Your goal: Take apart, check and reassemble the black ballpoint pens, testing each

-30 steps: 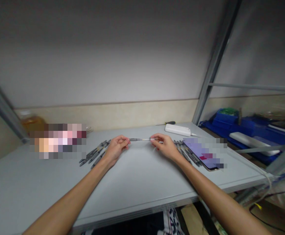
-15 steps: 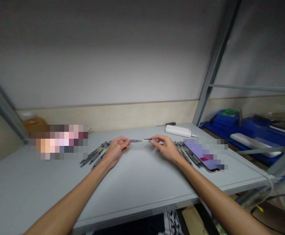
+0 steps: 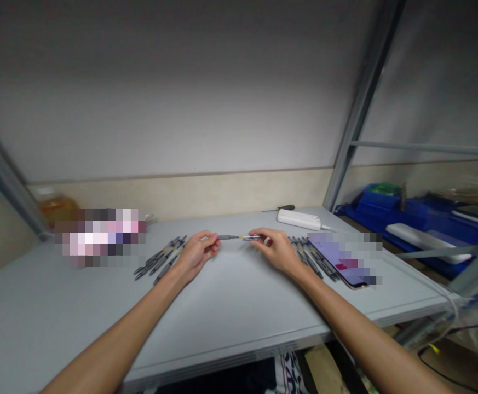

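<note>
A slim pen [image 3: 234, 237] with a grey grip and a clear barrel spans the gap between my hands, level above the table [image 3: 230, 290]. Thumb and fingers of my left hand [image 3: 198, 254] pinch its grey end. My right hand [image 3: 275, 249] has its fingers closed around the clear end, hiding the tip there. Beside my left hand lies a group of several grey pens [image 3: 165, 256], slanted on the tabletop. Several more grey pens [image 3: 315, 260] lie to the right, partly behind my right hand.
A phone [image 3: 331, 254] with a lilac screen lies right of the pens. Behind stand a white power strip [image 3: 298, 220] with a cord and a dark-handled screwdriver [image 3: 287, 208]. A blurred-out pinkish item [image 3: 103, 238] and an amber bottle [image 3: 58, 209] are at the left. A metal post [image 3: 345, 148] rises at right.
My right hand's fingers have shifted slightly along the clear end of the pen, and the left hand has turned a little. The pen stays between both hands.
</note>
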`<action>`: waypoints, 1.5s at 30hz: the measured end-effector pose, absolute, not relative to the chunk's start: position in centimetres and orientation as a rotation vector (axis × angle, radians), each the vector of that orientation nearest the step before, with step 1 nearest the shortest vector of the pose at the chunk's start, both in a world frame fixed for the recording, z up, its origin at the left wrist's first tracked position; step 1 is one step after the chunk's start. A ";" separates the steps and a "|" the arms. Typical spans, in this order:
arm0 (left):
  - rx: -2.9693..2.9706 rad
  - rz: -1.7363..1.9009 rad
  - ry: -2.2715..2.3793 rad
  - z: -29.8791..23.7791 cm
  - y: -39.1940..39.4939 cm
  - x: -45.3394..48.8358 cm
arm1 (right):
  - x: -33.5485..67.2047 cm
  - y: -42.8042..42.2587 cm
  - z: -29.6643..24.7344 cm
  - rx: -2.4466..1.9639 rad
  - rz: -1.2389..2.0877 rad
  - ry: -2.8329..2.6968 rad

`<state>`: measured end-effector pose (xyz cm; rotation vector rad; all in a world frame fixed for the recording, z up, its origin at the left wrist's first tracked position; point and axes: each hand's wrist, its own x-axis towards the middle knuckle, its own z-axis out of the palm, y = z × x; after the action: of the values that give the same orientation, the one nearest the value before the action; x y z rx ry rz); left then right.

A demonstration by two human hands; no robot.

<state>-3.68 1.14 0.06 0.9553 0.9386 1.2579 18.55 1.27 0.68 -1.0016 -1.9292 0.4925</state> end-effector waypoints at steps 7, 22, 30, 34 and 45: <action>1.017 1.236 1.018 0.0 0.6 -3.3 | 18.3 0.9 0.8 -1.054 0.440 -1.990; 1.919 1.511 1.115 1.3 -1.6 -2.8 | 19.4 1.9 0.5 -0.881 1.822 -1.333; 2.034 1.420 1.050 1.6 -1.8 -3.0 | 19.7 2.3 0.4 -0.912 1.961 -1.237; 1.933 1.429 1.124 1.7 -1.3 -2.9 | 19.3 2.1 0.5 -0.949 1.754 -1.301; 1.705 1.322 1.124 0.3 -0.3 -2.9 | 18.6 1.8 0.3 -0.983 1.419 -1.481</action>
<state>-2.89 -0.29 0.27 1.7053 1.1238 1.3224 18.62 1.78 0.28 -0.9832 -1.4807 1.4193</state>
